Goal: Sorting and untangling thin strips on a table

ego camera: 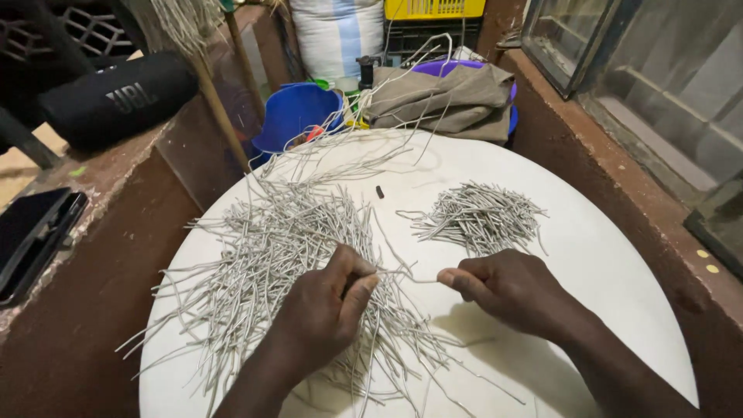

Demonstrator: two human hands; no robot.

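One thin grey strand (406, 275) stretched between both hands, just above the white round table (619, 255), front-centre. Left hand (321, 310) closed, thumb and forefinger pinching the strand's left end; the same hand sits on top of the big loose pile of grey strands (263, 248), so other strands may be caught under the palm, can't tell. Right hand (507, 290) closed, fingertips pinching the right end, hand off the pile on bare tabletop.

Smaller, tidier heap of short strands (480, 217) lies behind the right hand, apart from the big pile. Small dark bit (380, 192) on the table between the piles, further back. Beyond the table: blue bucket (298, 112), folded grey-brown cloth (441, 97) on something purple, yellow crate (433, 8). Black cylinder speaker (116, 101) and dark phone (31, 232) on the left ledge.

Risks, judged: strand looks thin, a hard pull could snap it or slip it out of a pinch. The left wrist on the tangle could drag neighbours along or push strands off the near edge, where some already overhang.
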